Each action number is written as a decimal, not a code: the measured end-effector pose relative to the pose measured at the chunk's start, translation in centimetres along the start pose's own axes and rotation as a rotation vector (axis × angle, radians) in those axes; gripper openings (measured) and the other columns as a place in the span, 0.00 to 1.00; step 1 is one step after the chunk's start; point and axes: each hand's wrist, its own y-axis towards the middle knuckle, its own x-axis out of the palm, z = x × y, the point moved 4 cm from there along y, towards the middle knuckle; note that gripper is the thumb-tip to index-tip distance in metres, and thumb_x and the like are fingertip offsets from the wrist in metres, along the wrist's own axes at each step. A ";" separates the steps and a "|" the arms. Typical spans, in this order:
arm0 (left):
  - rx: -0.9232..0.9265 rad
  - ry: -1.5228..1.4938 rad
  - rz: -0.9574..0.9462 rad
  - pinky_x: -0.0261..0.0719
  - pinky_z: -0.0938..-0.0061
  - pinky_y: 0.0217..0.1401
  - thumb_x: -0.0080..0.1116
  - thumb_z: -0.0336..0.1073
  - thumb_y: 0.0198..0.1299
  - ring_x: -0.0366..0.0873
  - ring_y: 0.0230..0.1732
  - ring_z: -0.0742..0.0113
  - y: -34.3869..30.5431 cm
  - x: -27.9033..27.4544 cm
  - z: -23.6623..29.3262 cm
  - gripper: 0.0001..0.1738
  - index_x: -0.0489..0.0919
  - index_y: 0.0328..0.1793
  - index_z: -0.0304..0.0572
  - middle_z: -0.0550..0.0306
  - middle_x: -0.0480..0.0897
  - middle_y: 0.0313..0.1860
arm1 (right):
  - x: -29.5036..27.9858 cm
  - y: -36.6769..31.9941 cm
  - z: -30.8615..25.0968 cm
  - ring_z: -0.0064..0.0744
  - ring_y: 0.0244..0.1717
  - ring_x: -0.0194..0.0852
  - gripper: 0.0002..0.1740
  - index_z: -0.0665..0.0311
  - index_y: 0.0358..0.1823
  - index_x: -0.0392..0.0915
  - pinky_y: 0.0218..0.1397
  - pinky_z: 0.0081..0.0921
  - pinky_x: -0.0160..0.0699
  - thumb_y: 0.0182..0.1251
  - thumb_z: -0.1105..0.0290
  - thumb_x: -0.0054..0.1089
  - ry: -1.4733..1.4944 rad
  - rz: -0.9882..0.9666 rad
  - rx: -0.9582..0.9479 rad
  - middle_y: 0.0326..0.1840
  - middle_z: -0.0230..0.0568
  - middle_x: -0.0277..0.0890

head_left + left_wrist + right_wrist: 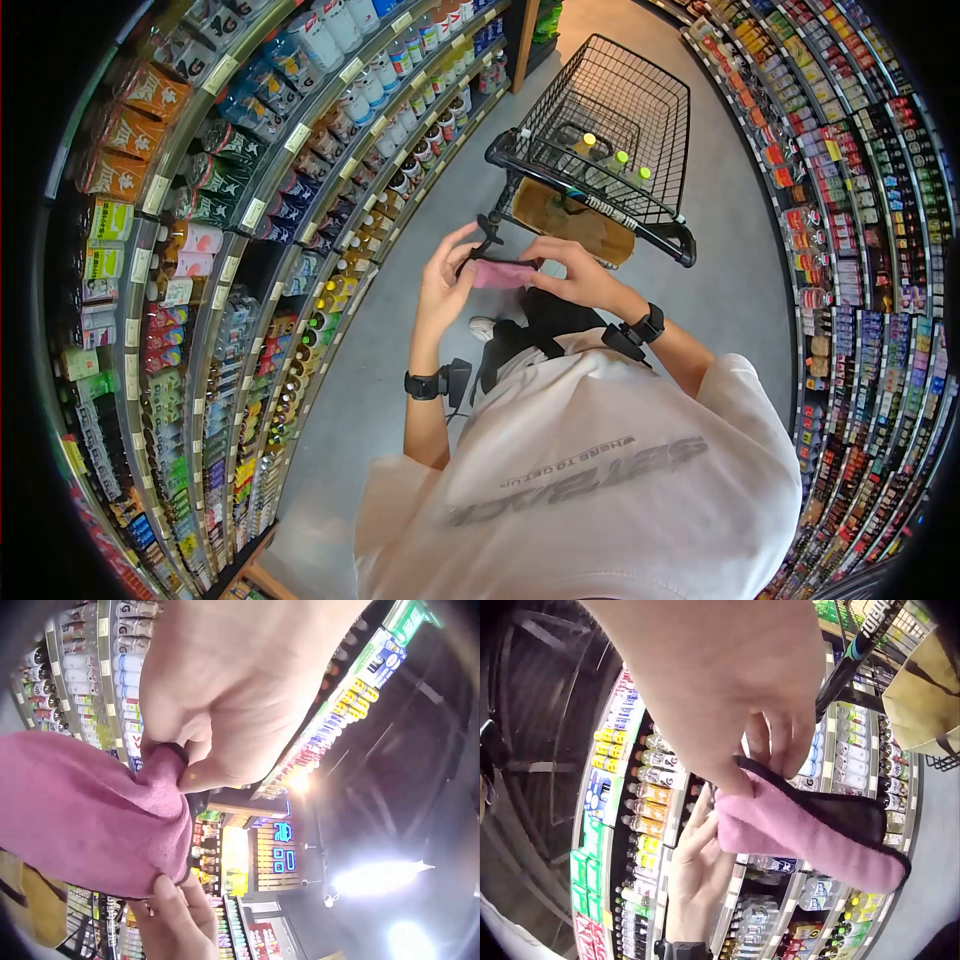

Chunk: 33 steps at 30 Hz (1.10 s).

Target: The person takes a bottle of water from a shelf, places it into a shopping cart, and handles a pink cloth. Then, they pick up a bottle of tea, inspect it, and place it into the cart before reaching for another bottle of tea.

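A pink soft fabric piece with black edging [503, 275] is stretched between both hands in front of the torso. My left hand [446, 278] pinches one end, with a black strap [489, 232] sticking up by its fingers. My right hand [568, 272] pinches the opposite end between thumb and fingers. In the right wrist view the fabric [810, 832] shows a pink face and a dark other side, its rounded end hanging free. The left wrist view has the fabric [97, 810] bunched at the left thumb, the right fingers on its lower edge.
A black wire shopping cart [640, 100] stands ahead, holding several bottles with yellow-green caps [622, 158]. A brown bag [545, 218] is at its handle end. Drink shelves [220, 190] line the left; shelves of small packages [850, 200] line the right. Grey floor [400, 300] runs between.
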 end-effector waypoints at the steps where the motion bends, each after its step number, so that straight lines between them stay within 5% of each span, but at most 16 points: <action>1: -0.001 -0.008 -0.064 0.73 0.72 0.67 0.61 0.18 0.63 0.74 0.66 0.68 0.1 0.6 0.2 0.32 0.70 0.75 0.36 0.53 0.80 0.60 | -0.1 0.1 -0.6 0.36 0.50 0.79 0.11 0.67 0.49 0.82 0.54 0.33 0.78 0.66 0.72 0.65 -0.011 -0.008 -0.064 0.47 0.43 0.80; 3: -0.003 -0.026 -0.195 0.73 0.72 0.67 0.62 0.18 0.62 0.73 0.67 0.68 0.3 2.1 0.7 0.32 0.70 0.74 0.36 0.53 0.79 0.61 | -0.6 0.3 -0.9 0.37 0.52 0.79 0.11 0.66 0.48 0.82 0.56 0.33 0.76 0.65 0.73 0.65 -0.024 0.017 -0.122 0.50 0.43 0.79; 8: -0.081 0.152 -0.106 0.77 0.76 0.62 0.64 0.19 0.62 0.81 0.54 0.71 1.9 3.7 2.2 0.35 0.67 0.77 0.34 0.53 0.84 0.53 | -2.9 0.8 0.7 0.37 0.56 0.77 0.12 0.66 0.46 0.79 0.60 0.31 0.75 0.62 0.73 0.69 0.122 0.235 -0.133 0.55 0.41 0.75; 11: -0.091 0.102 -0.168 0.77 0.77 0.61 0.62 0.20 0.64 0.80 0.55 0.73 2.3 4.3 2.6 0.35 0.66 0.78 0.36 0.53 0.84 0.57 | -3.0 0.8 1.9 0.37 0.57 0.76 0.12 0.67 0.44 0.78 0.61 0.32 0.75 0.63 0.73 0.69 0.457 0.110 0.000 0.56 0.42 0.76; 16: -0.063 0.253 -0.171 0.75 0.77 0.59 0.56 0.33 0.74 0.79 0.55 0.72 3.0 4.1 2.2 0.30 0.65 0.80 0.39 0.50 0.83 0.60 | -2.6 1.7 4.5 0.48 0.41 0.81 0.25 0.74 0.49 0.79 0.49 0.35 0.80 0.65 0.55 0.65 -0.104 -0.317 0.123 0.37 0.57 0.81; 19: -0.192 0.347 0.119 0.76 0.68 0.66 0.55 0.37 0.75 0.79 0.62 0.64 3.6 1.5 -2.1 0.27 0.67 0.77 0.37 0.43 0.81 0.63 | -2.0 1.8 6.5 0.45 0.33 0.76 0.23 0.73 0.41 0.79 0.40 0.36 0.75 0.65 0.56 0.67 -0.112 0.080 -0.088 0.32 0.57 0.75; 22: -0.652 0.091 0.215 0.78 0.66 0.64 0.56 0.42 0.75 0.81 0.60 0.62 2.9 1.3 -4.3 0.28 0.70 0.74 0.34 0.44 0.81 0.62 | -2.0 1.6 6.6 0.40 0.50 0.80 0.27 0.69 0.56 0.77 0.53 0.33 0.78 0.66 0.54 0.67 0.386 -0.010 0.228 0.46 0.48 0.80; 24: -0.665 -0.251 0.136 0.80 0.67 0.62 0.58 0.42 0.74 0.82 0.58 0.62 2.3 2.7 -4.7 0.27 0.72 0.71 0.32 0.45 0.81 0.61 | -2.4 1.4 5.9 0.39 0.61 0.75 0.36 0.66 0.70 0.68 0.62 0.31 0.76 0.65 0.56 0.70 0.663 -0.054 0.411 0.59 0.44 0.77; 25: -0.665 -0.423 0.096 0.81 0.67 0.61 0.59 0.43 0.73 0.82 0.57 0.63 2.1 3.6 -4.9 0.27 0.73 0.70 0.31 0.46 0.81 0.60 | -2.3 1.5 7.5 0.39 0.61 0.75 0.38 0.67 0.70 0.67 0.63 0.31 0.75 0.65 0.56 0.70 0.522 0.014 0.344 0.60 0.46 0.76; 28: -0.526 0.079 -0.170 0.82 0.69 0.59 0.61 0.43 0.72 0.83 0.55 0.64 2.5 4.9 -5.4 0.27 0.73 0.69 0.31 0.48 0.82 0.59 | -0.1 0.5 12.7 0.41 0.61 0.74 0.42 0.68 0.72 0.65 0.64 0.29 0.74 0.62 0.54 0.71 0.235 0.109 0.266 0.63 0.51 0.73; 33: -0.471 0.153 -0.102 0.82 0.71 0.58 0.61 0.41 0.72 0.82 0.55 0.66 3.3 4.9 -6.0 0.26 0.73 0.67 0.30 0.49 0.83 0.56 | -0.4 -0.1 13.8 0.42 0.58 0.75 0.48 0.67 0.79 0.57 0.62 0.34 0.75 0.66 0.48 0.67 0.189 -0.083 0.165 0.60 0.51 0.75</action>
